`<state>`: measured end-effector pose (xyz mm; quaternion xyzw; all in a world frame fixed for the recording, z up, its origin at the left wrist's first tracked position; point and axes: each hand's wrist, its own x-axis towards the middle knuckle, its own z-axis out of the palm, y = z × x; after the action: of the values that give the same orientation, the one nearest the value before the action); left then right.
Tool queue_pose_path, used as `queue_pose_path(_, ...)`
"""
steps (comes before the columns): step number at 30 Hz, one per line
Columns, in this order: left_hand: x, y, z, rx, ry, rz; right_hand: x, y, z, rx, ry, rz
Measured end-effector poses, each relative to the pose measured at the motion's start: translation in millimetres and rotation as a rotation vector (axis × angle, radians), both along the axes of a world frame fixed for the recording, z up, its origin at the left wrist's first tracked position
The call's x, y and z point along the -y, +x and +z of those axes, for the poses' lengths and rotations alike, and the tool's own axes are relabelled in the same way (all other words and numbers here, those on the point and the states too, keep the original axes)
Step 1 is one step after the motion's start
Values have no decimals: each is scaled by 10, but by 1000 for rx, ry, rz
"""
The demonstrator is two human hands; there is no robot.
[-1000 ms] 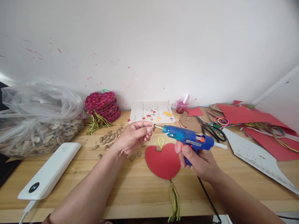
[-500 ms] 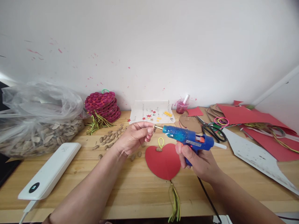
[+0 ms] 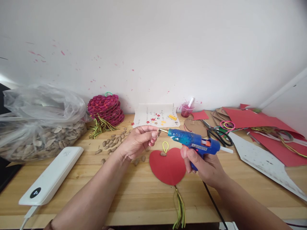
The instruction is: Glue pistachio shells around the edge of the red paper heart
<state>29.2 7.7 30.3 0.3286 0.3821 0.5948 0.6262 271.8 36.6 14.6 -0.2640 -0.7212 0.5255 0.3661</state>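
Observation:
My right hand (image 3: 203,164) is wrapped round a blue hot glue gun (image 3: 189,139), a white glue stick poking out of its back end. Its metal nozzle points left and meets a small brown peanut shell (image 3: 158,132), pinched between the thumb and fingers of my left hand (image 3: 141,140). Most of that shell is hidden by the fingertips. Below the hands lies a red paper heart (image 3: 168,167) with a yellow loop on top and a green-yellow tassel (image 3: 179,209) at the bottom. One peanut shell (image 3: 163,153) sits on the heart near its upper notch.
Loose shells (image 3: 112,142) lie left of my left hand, beside a plastic bag of shells (image 3: 43,137) and a white power bank (image 3: 51,175). Farther back are stacked magenta hearts (image 3: 104,107), a sheet of paper (image 3: 144,111) and a cup (image 3: 186,111). Scissors (image 3: 217,132) and red paper (image 3: 261,118) lie right.
Both hands stay nearly in place. The glue gun has shifted very slightly right, its nozzle still at the peanut shell.

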Motion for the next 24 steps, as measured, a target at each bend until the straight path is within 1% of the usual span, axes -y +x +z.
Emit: queue_pose_path(24, 5, -1, -2, 3, -21, -1, -2, -2, -7, 6, -28, -11)
